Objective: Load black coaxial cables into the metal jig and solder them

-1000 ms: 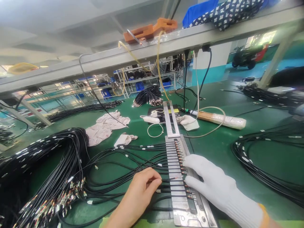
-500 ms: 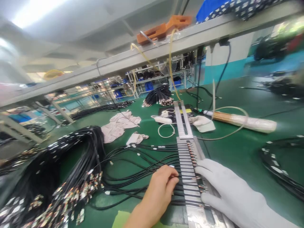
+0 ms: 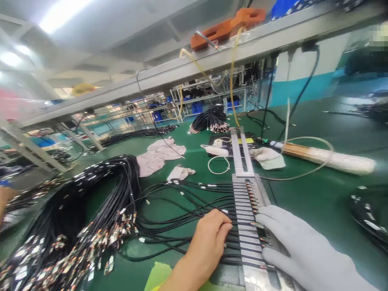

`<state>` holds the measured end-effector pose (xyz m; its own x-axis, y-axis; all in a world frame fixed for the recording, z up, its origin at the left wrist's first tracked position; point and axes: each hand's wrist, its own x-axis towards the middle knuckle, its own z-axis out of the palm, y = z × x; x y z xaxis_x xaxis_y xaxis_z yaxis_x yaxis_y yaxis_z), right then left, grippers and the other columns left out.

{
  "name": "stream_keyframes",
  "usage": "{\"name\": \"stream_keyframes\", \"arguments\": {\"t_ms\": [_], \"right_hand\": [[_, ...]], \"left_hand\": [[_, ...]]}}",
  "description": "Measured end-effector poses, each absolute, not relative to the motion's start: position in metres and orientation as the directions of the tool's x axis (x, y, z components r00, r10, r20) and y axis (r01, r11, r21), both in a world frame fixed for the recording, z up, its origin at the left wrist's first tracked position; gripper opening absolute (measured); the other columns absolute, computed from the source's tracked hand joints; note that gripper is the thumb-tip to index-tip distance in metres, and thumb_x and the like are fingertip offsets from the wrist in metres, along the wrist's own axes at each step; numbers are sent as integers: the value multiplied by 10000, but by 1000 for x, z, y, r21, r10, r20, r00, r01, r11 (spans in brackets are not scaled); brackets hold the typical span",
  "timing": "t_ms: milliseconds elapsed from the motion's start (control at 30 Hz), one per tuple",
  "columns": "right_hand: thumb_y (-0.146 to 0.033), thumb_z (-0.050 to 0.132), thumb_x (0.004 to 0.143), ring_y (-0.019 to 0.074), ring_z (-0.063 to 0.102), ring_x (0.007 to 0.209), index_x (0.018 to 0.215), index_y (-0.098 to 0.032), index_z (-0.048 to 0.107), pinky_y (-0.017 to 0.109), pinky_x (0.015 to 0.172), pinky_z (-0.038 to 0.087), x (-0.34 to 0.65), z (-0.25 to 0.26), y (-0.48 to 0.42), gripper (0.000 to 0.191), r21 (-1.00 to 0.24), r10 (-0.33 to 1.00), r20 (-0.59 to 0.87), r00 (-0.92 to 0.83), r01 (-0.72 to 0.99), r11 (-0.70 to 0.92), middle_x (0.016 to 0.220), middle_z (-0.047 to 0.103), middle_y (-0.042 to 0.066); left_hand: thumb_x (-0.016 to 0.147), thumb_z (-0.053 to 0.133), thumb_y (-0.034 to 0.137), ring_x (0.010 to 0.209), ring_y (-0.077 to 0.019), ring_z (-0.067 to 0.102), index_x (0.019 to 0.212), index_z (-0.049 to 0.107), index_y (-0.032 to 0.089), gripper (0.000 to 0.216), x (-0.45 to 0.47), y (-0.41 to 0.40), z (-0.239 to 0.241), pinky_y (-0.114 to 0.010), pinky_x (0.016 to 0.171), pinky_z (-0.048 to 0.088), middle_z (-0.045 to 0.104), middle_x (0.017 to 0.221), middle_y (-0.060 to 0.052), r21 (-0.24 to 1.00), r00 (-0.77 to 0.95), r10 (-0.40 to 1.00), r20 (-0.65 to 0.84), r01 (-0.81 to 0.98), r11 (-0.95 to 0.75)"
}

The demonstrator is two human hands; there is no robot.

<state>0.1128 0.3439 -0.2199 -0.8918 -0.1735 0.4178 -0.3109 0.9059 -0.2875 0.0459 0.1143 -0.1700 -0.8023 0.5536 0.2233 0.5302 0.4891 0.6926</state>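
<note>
From the head camera's side, I see the bare left hand (image 3: 209, 234) with its thumb and finger pressed together, pinching a black cable (image 3: 235, 225). That cable is just left of a long slotted metal plate (image 3: 253, 276), and it lies across the plate with more black cables above and below the pinch, one beside another. The right hand (image 3: 300, 244) wears a white glove. Its thumb and fingers are spread apart, close to the cable ends at the plate's right side; I can't tell if they touch them. A big bundle of black cables (image 3: 127, 178) with shiny ends lies left of the pinch. A light green sheet (image 3: 159, 275) is below the left hand. Farther off, past the pinch, are a crumpled pinkish cloth (image 3: 160, 155) and a smaller bunch of cables (image 3: 212, 117). Way left, another person's arm (image 3: 5, 198) pokes in.
</note>
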Motion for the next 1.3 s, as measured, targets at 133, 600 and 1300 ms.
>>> {"name": "stream_keyframes", "arguments": {"t_ms": [133,600,1300], "right_hand": [[-252,577,747,306,603,1177,1227,-197,655,427,931,568,114,-207,339,489,-156,-212,424,-881,-301,941,1307,611,113],[-198,550,692,346,598,1180,1221,-148,672,521,943,553,112,-192,330,546,-245,-134,361,-923,-233,941,1286,617,147],[-188,550,637,319,653,1086,1139,-129,705,441,872,597,111,-200,329,528,-136,-177,497,-849,-278,951,1197,668,142]], "left_hand": [[953,447,153,774,-158,541,829,609,148,205,42,114,-177,-256,726,395,598,825,-42,663,-793,578,196,541,517],[961,461,118,870,-173,494,841,554,162,158,34,115,-174,-301,792,374,567,890,-20,619,-758,648,79,547,564],[995,372,84,834,-187,439,871,552,142,226,24,130,-190,-348,786,401,552,897,-40,368,-540,794,281,824,430]]}}
